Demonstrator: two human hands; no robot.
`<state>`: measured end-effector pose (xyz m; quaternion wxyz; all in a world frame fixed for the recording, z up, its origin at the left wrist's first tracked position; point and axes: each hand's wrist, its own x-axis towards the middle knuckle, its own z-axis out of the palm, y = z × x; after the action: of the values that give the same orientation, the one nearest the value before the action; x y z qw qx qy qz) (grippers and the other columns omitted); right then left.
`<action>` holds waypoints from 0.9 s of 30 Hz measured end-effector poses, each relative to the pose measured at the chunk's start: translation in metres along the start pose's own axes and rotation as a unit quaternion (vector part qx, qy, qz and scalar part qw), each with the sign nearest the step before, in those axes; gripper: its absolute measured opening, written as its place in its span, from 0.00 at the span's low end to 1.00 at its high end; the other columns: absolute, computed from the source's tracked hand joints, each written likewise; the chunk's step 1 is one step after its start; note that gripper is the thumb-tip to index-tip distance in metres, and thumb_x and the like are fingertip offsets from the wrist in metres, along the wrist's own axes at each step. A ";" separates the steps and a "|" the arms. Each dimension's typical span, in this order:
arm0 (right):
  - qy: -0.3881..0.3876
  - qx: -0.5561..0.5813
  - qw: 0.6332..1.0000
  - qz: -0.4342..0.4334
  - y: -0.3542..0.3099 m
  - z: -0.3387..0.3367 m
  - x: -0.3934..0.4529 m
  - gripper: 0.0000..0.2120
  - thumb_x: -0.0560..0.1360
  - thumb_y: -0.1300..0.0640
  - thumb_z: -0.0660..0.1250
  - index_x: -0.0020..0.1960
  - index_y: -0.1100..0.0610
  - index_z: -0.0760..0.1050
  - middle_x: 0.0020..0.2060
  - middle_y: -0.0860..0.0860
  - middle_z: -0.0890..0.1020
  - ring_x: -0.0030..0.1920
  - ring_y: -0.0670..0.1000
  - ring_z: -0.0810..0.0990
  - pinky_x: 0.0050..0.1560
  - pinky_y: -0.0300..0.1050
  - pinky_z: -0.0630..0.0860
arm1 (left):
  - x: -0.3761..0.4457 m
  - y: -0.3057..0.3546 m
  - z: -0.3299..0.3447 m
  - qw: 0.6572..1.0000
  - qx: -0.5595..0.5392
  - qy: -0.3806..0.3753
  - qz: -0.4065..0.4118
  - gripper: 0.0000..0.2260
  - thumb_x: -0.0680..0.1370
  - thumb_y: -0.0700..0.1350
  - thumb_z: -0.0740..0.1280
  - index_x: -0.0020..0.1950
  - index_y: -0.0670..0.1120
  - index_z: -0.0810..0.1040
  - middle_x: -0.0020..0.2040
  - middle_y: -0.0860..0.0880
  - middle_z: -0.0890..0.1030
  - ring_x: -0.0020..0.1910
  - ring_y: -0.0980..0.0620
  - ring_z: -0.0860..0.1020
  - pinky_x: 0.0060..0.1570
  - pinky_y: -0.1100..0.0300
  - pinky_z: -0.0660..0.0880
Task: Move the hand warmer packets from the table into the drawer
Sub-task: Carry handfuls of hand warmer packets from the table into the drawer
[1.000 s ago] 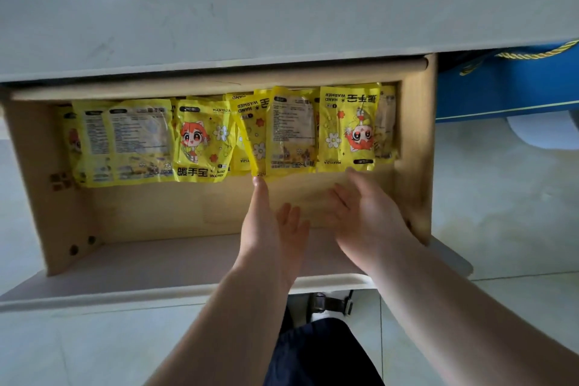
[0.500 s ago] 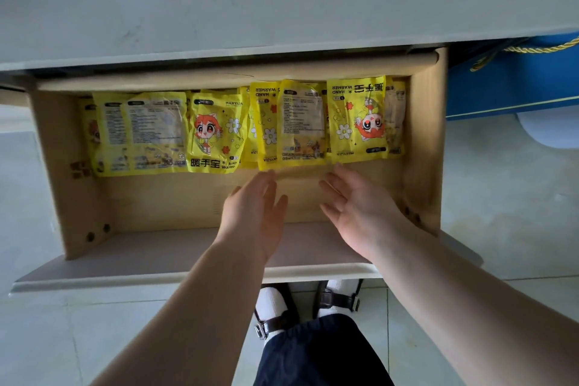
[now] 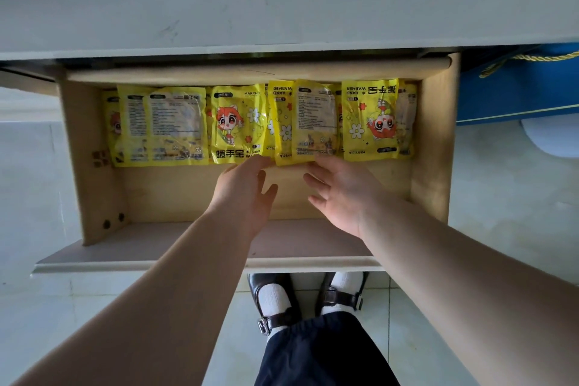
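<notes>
Head view: open left hand (image 3: 242, 194) touching packets (image 3: 238, 124)

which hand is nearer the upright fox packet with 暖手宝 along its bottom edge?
Left. The left hand has its fingertips at the fox packet's lower right corner. The right hand is further right, under the text-side packet.
</notes>
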<state>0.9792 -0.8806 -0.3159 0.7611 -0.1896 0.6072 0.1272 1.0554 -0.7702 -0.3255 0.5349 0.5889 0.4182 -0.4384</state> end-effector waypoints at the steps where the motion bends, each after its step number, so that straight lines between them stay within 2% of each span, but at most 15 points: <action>1: 0.004 -0.009 1.000 -0.001 0.002 -0.001 -0.004 0.20 0.79 0.58 0.59 0.70 0.58 0.66 0.71 0.55 0.70 0.71 0.54 0.66 0.73 0.57 0.56 | -0.005 -0.001 -0.001 1.000 -0.013 0.005 -0.009 0.05 0.77 0.36 0.64 0.51 0.41 0.77 0.46 0.50 0.75 0.58 0.50 0.74 0.66 0.49 0.69; 2: 0.008 -0.017 1.000 0.000 0.004 -0.001 -0.008 0.19 0.79 0.58 0.60 0.70 0.57 0.67 0.70 0.55 0.70 0.71 0.54 0.67 0.73 0.57 0.57 | -0.008 -0.002 -0.001 0.999 -0.027 0.016 -0.016 0.06 0.76 0.36 0.65 0.53 0.41 0.76 0.47 0.49 0.75 0.59 0.51 0.74 0.65 0.49 0.70; 4: 0.014 -0.041 0.999 -0.006 0.005 0.003 -0.020 0.16 0.78 0.57 0.61 0.65 0.56 0.70 0.65 0.55 0.74 0.67 0.54 0.72 0.72 0.57 0.60 | -0.019 -0.003 -0.001 0.998 -0.058 -0.006 -0.023 0.22 0.75 0.35 0.67 0.69 0.42 0.68 0.48 0.50 0.76 0.63 0.51 0.72 0.62 0.51 0.70; 6: 0.013 -0.080 0.996 -0.030 0.005 0.012 -0.033 0.12 0.77 0.57 0.63 0.61 0.56 0.72 0.57 0.53 0.78 0.60 0.52 0.77 0.67 0.54 0.66 | -0.036 -0.004 -0.001 0.997 -0.067 -0.031 -0.018 0.31 0.75 0.35 0.68 0.75 0.46 0.60 0.48 0.50 0.77 0.62 0.51 0.73 0.62 0.51 0.70; 9: 0.018 -0.154 0.984 -0.090 -0.001 0.029 -0.061 0.17 0.76 0.56 0.66 0.65 0.53 0.72 0.54 0.50 0.81 0.55 0.49 0.80 0.57 0.49 0.73 | -0.072 0.004 -0.004 0.997 -0.058 -0.044 -0.009 0.26 0.76 0.35 0.67 0.72 0.48 0.65 0.51 0.49 0.80 0.57 0.52 0.76 0.57 0.54 0.70; 12: 0.011 -0.250 0.956 -0.151 -0.012 0.042 -0.090 0.19 0.74 0.54 0.69 0.64 0.51 0.73 0.53 0.49 0.81 0.53 0.47 0.81 0.56 0.48 0.78 | -0.105 0.014 -0.012 0.997 -0.052 -0.060 0.013 0.21 0.76 0.35 0.67 0.66 0.49 0.71 0.61 0.47 0.79 0.56 0.53 0.77 0.57 0.56 0.69; 14: 0.003 -0.321 0.928 -0.188 -0.020 0.055 -0.121 0.18 0.73 0.54 0.70 0.62 0.51 0.74 0.51 0.47 0.81 0.52 0.47 0.81 0.55 0.47 0.78 | -0.133 0.025 -0.022 0.997 -0.038 -0.058 0.037 0.17 0.76 0.36 0.68 0.62 0.51 0.73 0.63 0.48 0.79 0.58 0.53 0.77 0.58 0.56 0.70; 17: -0.009 -0.402 0.884 -0.237 -0.027 0.070 -0.164 0.16 0.72 0.56 0.71 0.59 0.51 0.76 0.47 0.46 0.82 0.49 0.48 0.81 0.54 0.51 0.79 | -0.173 0.034 -0.036 0.996 -0.028 -0.031 0.080 0.17 0.75 0.37 0.69 0.62 0.49 0.74 0.61 0.48 0.80 0.57 0.52 0.77 0.57 0.57 0.73; 21: -0.038 -0.503 0.816 -0.282 -0.024 0.078 -0.226 0.13 0.71 0.58 0.72 0.49 0.43 0.75 0.50 0.47 0.81 0.53 0.51 0.80 0.56 0.55 0.78 | -0.240 0.039 -0.061 0.987 -0.040 -0.009 0.157 0.18 0.75 0.36 0.69 0.62 0.48 0.74 0.55 0.51 0.80 0.49 0.56 0.79 0.45 0.63 0.74; 23: -0.067 -0.542 0.783 -0.297 -0.021 0.080 -0.256 0.14 0.71 0.58 0.72 0.49 0.42 0.74 0.50 0.47 0.81 0.53 0.50 0.80 0.54 0.51 0.78 | -0.273 0.030 -0.077 0.982 -0.048 0.012 0.183 0.16 0.74 0.37 0.70 0.60 0.48 0.74 0.53 0.52 0.81 0.48 0.58 0.79 0.44 0.65 0.74; 27: -0.132 -0.596 0.741 -0.280 0.002 0.086 -0.323 0.14 0.71 0.61 0.71 0.53 0.50 0.75 0.51 0.50 0.79 0.51 0.47 0.80 0.52 0.43 0.78 | -0.346 -0.011 -0.113 0.972 -0.102 0.063 0.204 0.16 0.74 0.39 0.70 0.61 0.48 0.76 0.53 0.52 0.82 0.49 0.59 0.80 0.47 0.64 0.74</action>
<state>0.9798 -0.8288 0.0145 0.5672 -0.7468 0.2206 0.2683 0.9604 -0.6645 0.0100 0.6428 0.6306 0.3644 -0.2376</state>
